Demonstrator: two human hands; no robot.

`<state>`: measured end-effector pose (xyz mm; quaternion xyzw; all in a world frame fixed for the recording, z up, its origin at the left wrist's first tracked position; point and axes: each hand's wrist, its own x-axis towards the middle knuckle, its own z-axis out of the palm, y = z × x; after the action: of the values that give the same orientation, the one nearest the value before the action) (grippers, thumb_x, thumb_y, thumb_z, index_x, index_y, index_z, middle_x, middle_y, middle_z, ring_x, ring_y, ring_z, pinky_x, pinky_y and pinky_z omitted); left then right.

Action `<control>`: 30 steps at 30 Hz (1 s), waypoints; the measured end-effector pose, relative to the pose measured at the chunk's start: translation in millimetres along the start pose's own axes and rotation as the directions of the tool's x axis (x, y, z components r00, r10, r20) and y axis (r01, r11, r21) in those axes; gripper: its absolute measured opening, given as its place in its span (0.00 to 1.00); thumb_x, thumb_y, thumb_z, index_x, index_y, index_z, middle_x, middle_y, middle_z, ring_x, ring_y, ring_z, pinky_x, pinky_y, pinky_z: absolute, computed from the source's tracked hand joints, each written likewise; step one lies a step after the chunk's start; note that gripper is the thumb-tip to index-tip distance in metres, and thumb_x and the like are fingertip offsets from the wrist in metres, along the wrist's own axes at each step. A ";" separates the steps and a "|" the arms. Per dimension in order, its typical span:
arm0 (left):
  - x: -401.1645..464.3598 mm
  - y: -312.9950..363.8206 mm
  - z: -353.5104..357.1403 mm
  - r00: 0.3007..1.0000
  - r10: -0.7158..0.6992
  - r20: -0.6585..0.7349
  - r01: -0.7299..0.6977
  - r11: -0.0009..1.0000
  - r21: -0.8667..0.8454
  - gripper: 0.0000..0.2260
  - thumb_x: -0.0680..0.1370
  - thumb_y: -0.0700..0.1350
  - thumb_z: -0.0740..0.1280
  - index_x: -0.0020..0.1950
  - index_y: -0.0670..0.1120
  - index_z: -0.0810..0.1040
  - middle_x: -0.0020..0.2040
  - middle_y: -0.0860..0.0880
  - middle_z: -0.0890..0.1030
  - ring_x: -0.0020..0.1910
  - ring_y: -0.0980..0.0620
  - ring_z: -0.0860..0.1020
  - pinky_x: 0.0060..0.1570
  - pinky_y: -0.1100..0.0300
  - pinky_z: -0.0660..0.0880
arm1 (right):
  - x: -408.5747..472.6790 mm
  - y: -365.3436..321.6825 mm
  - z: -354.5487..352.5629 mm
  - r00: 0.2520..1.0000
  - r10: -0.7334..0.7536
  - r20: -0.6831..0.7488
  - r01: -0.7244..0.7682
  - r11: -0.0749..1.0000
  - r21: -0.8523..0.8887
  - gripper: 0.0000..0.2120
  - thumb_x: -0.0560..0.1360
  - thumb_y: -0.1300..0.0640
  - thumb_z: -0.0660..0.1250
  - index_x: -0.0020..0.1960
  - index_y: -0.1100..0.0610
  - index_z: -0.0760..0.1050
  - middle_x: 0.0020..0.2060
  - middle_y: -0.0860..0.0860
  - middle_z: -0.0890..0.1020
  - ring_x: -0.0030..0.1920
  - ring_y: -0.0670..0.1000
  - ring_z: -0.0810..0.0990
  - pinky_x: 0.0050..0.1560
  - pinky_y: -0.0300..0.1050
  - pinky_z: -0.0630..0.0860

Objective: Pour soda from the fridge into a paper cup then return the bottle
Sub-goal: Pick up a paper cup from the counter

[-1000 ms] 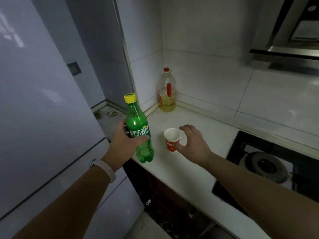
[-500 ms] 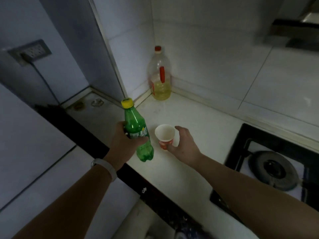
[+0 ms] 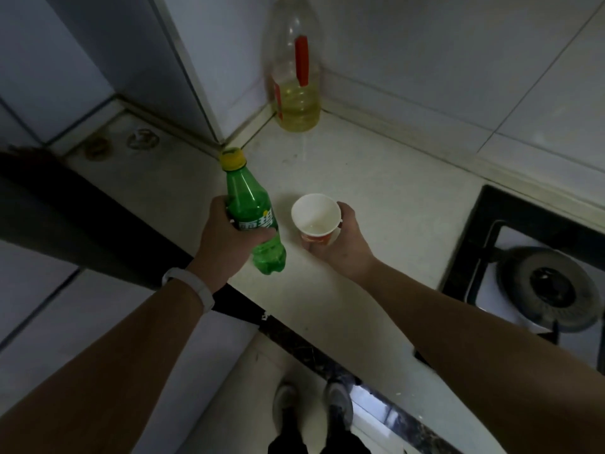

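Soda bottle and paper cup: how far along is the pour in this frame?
Done: the green soda bottle is out of the fridge, at the counter. In hand: the left hand grips the bottle, its yellow cap on; the right hand holds the paper cup, which looks empty or nearly so. Left: uncapping, pouring, recapping, returning the bottle.

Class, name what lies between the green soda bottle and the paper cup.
Nothing: head view shows only bare countertop between soda bottle and paper cup.
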<state>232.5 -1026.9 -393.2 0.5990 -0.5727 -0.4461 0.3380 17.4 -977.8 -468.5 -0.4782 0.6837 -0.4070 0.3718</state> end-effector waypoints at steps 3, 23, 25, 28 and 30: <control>7.1 -7.0 1.1 1.000 0.008 -0.001 -0.008 1.000 -0.016 0.31 0.64 0.39 0.81 0.61 0.48 0.70 0.53 0.54 0.79 0.50 0.61 0.78 0.46 0.61 0.76 | 4.2 5.4 6.6 0.999 -0.042 -0.019 0.043 0.999 0.031 0.42 0.59 0.47 0.81 0.64 0.39 0.59 0.61 0.49 0.74 0.59 0.48 0.77 0.57 0.53 0.78; 0.6 39.1 -9.7 0.996 0.084 0.038 -0.082 0.996 -0.041 0.30 0.64 0.39 0.80 0.60 0.49 0.70 0.53 0.53 0.79 0.47 0.62 0.79 0.43 0.63 0.75 | -10.0 -41.5 -34.5 0.994 -0.077 -0.076 0.085 0.990 0.110 0.37 0.64 0.54 0.79 0.67 0.50 0.64 0.58 0.41 0.73 0.56 0.34 0.73 0.48 0.26 0.71; -2.8 52.4 -11.9 0.992 0.118 0.043 -0.115 0.992 -0.058 0.30 0.64 0.39 0.81 0.60 0.50 0.71 0.52 0.54 0.79 0.46 0.63 0.79 0.43 0.64 0.75 | -17.2 -55.3 -46.1 0.988 -0.106 -0.115 0.118 0.988 0.095 0.37 0.63 0.53 0.79 0.67 0.50 0.64 0.57 0.42 0.74 0.57 0.39 0.75 0.50 0.34 0.75; -10.7 73.8 -15.2 0.982 0.179 0.054 -0.175 0.981 -0.083 0.30 0.62 0.40 0.81 0.60 0.50 0.72 0.51 0.55 0.81 0.44 0.66 0.80 0.42 0.64 0.75 | -33.0 -79.2 -63.5 0.976 -0.142 -0.166 0.158 0.984 0.086 0.37 0.62 0.52 0.78 0.66 0.50 0.65 0.58 0.46 0.75 0.56 0.42 0.76 0.51 0.43 0.77; -16.5 87.6 -16.6 0.971 0.220 0.090 -0.210 0.972 -0.106 0.30 0.61 0.41 0.81 0.60 0.49 0.73 0.51 0.53 0.82 0.45 0.63 0.81 0.44 0.61 0.76 | -47.6 -96.9 -75.6 0.968 -0.149 -0.203 0.167 0.983 0.072 0.36 0.61 0.51 0.78 0.65 0.50 0.65 0.56 0.44 0.75 0.53 0.36 0.75 0.47 0.33 0.73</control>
<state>215.0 -1022.5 -304.3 0.4933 -0.6286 -0.4634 0.3833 -3.8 -937.6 -344.8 -0.4717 0.6581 -0.5104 0.2896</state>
